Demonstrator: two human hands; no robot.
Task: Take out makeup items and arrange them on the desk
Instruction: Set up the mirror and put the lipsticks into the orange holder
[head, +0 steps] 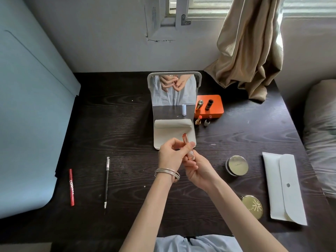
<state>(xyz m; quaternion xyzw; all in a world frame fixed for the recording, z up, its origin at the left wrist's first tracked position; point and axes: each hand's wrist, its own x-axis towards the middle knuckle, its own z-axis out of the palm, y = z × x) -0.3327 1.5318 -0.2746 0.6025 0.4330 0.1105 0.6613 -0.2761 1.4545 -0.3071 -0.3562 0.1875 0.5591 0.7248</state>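
Both hands, left hand (170,154) and right hand (197,169), pinch the lipstick (189,148) before the mirror (174,106); stand it upright beside the orange box (211,106).

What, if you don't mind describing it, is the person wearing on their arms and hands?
Both forearms are bare, with no sleeves reaching them. The left wrist carries a stack of thin silver-coloured metal bangles. The left hand and right hand wear no gloves; no rings or watch are visible. A light blue garment shows at the bottom edge.
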